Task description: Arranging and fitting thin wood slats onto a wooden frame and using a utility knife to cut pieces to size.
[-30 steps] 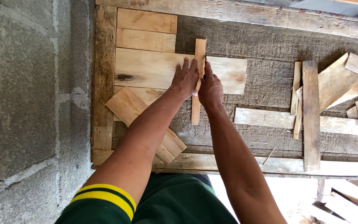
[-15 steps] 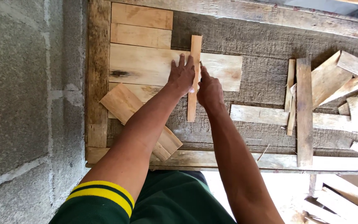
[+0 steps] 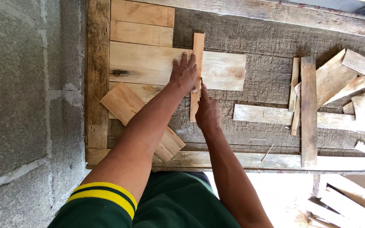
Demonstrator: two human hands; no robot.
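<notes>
Rough grey worktop (image 3: 271, 80) beside a block wall (image 3: 26, 105), scrap boards scattered all over.

Narrow wood strip (image 3: 197, 59) standing lengthwise across the wide pale board (image 3: 148, 65), right under the left hand (image 3: 183, 76), fingers spread flat, pinning strip to board. Right hand (image 3: 207, 112) curled tight against the strip's lower end, pinching something small, can't tell what. Barely changed from half a second back, same grip, right hand slid a touch lower. Both forearms stretched straight out.

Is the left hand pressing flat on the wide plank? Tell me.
Yes, the left hand lies palm down with fingers spread on the wide plank, beside the narrow strip.
</notes>
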